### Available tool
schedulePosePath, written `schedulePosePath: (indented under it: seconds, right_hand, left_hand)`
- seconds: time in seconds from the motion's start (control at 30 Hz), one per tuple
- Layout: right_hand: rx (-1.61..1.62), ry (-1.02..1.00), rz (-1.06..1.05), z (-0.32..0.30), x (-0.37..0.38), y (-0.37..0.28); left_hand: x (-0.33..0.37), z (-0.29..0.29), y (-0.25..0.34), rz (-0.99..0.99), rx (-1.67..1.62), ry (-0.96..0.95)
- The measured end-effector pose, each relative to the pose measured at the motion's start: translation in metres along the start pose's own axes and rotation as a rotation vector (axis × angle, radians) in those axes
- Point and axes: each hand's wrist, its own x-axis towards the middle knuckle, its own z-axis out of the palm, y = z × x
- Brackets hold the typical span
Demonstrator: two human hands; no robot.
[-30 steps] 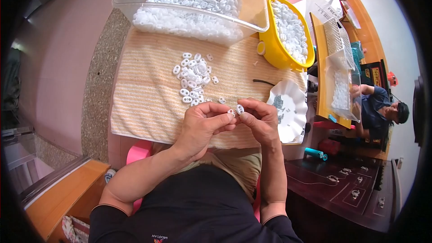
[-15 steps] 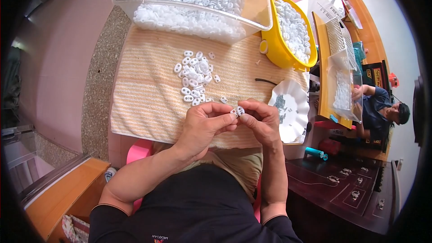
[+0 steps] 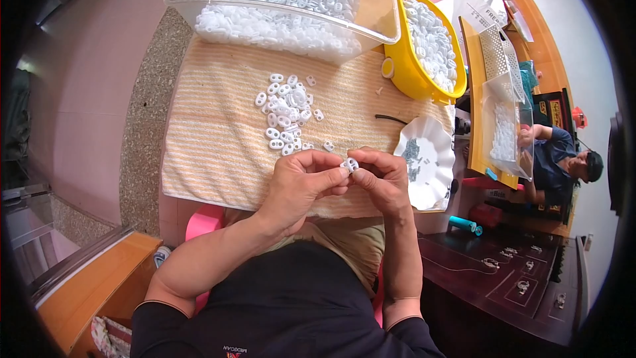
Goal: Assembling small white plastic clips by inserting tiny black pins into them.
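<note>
My left hand (image 3: 302,180) and my right hand (image 3: 383,181) meet over the towel's near edge, thumbs and forefingers pinched. Between the fingertips is a small white oval plastic piece (image 3: 352,164) with two holes, held by my right hand. My left fingers grip another small white part (image 3: 344,165), mostly hidden, pressed against it. Just beyond my left hand lies a loose pile of white two-hole pieces (image 3: 285,119). To the right of my right hand, a white scalloped plate (image 3: 434,182) holds small dark grey bits (image 3: 412,159).
A striped towel (image 3: 212,132) covers the table. At its far side stand a clear bin (image 3: 377,33) and a yellow tub (image 3: 405,69), both holding many white pieces. A short black strip (image 3: 391,119) lies near the plate. A co-worker (image 3: 563,159) sits at another table, far right.
The two small white pieces, slightly apart before, have come together between my fingertips. My right hand has shifted slightly left; the pile looks unchanged.
</note>
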Motion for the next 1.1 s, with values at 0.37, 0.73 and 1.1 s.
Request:
schedulePosePath:
  seconds: [0.37, 0.73, 1.1]
  right_hand:
    - [0.194, -0.012, 0.012, -0.002, -0.002, 0.004]
    - [0.094, -0.016, -0.111, 0.004, -0.002, 0.001]
    - [0.039, -0.035, -0.172, 0.008, -0.008, -0.009]
  left_hand:
    - [0.0, 0.003, 0.002, 0.0, -0.015, -0.057]
    - [0.002, -0.001, 0.001, -0.07, -0.086, -0.123]
    - [-0.004, 0.002, -0.001, -0.008, -0.05, -0.235]
